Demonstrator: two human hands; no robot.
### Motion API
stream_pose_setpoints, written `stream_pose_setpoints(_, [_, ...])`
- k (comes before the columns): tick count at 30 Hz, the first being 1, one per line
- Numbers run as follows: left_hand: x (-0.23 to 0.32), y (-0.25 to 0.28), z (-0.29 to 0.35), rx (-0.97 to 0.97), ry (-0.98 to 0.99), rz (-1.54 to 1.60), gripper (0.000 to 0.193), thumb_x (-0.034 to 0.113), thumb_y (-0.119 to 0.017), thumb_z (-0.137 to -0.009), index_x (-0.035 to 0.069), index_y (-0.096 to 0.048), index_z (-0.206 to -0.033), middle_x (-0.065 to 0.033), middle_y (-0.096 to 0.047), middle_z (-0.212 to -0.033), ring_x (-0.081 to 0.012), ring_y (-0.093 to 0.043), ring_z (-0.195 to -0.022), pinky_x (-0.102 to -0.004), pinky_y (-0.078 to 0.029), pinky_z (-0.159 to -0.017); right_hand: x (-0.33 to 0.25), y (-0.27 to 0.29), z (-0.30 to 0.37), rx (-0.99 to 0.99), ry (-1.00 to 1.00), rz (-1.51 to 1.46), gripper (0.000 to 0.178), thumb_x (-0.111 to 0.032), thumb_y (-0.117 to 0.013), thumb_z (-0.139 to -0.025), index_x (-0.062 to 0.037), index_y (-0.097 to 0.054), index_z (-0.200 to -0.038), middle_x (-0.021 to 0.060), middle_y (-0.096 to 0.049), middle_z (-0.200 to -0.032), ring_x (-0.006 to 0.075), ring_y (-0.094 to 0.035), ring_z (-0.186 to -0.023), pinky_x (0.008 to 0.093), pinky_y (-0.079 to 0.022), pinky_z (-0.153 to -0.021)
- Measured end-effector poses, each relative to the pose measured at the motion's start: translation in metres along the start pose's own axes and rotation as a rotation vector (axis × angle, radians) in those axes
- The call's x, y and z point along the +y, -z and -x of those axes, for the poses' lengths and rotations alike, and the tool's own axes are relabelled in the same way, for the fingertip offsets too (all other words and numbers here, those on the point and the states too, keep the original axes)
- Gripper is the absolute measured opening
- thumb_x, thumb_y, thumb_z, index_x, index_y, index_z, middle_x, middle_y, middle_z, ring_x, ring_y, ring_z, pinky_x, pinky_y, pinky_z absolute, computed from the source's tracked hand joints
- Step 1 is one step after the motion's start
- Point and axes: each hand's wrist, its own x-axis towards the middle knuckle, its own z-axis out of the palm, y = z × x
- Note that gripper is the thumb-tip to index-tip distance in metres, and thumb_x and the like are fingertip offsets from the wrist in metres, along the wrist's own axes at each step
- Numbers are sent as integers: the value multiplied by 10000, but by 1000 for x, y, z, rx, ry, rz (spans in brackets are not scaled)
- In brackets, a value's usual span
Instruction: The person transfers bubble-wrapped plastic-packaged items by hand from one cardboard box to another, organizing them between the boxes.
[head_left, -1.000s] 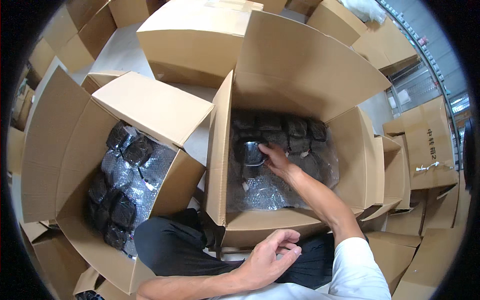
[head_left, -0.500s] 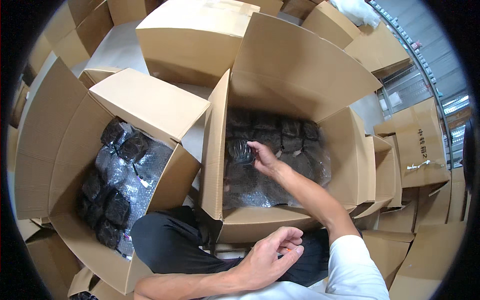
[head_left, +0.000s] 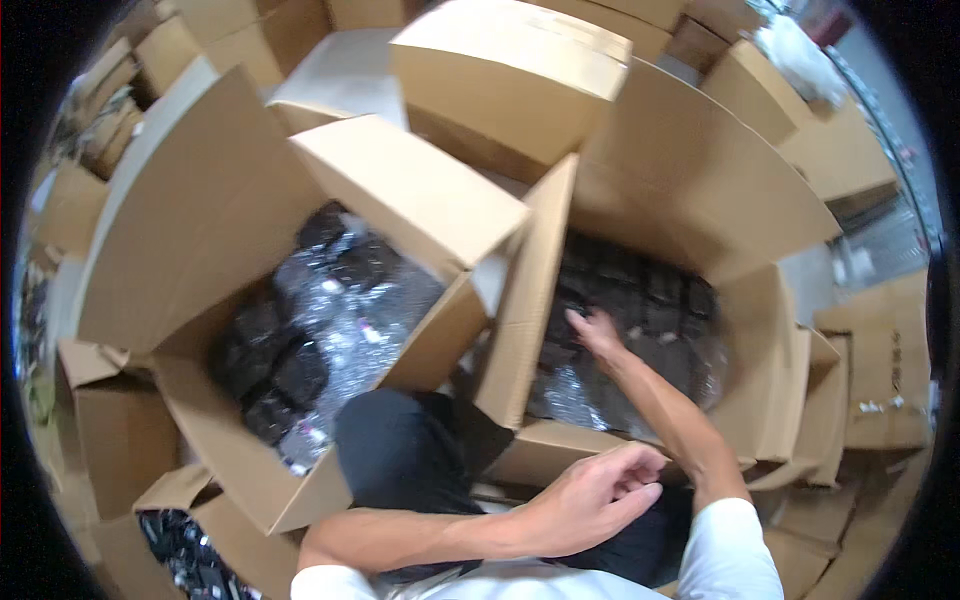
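My right hand [head_left: 597, 335] reaches into the right cardboard box [head_left: 520, 330]. Its fingertips close on a black plastic-wrapped pack [head_left: 568, 300] by the left wall, though blur softens the grip. Several similar dark packs [head_left: 665, 285] lie in rows there, with clear wrap over the near part. My left hand [head_left: 600, 495] hovers over my lap in front of this box, fingers curled and thumb bent toward them; whatever lies inside is hidden. In the left open box [head_left: 235, 415], black packs [head_left: 300, 370] rest on shiny bubble wrap [head_left: 345, 320].
A closed carton [head_left: 500, 85] stands behind both boxes. The left box's raised flap [head_left: 400, 185] juts toward the right box. My knee [head_left: 395, 440] sits between them. More cartons [head_left: 880, 370] stack up on the right, and a box of dark wrapped items [head_left: 190, 555] is at lower left.
The view has swung left, so both boxes appear farther right. My right hand has gone lower with the black pack, close to the box's left wall. My left hand stays curled over my lap.
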Motion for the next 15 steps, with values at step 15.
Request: stream_pose_setpoints(15, [-111, 421, 21, 1493, 306, -79, 639, 374, -797, -807, -164, -615, -1101, -202, -681, -1109, -276, -651, -957, -385, -504, -857, -65, 43, 53, -54, 230, 543, 473, -314, -691, -872, 45, -634, -1173, 192, -707, -994, 267, -687, -910, 378, -530, -828])
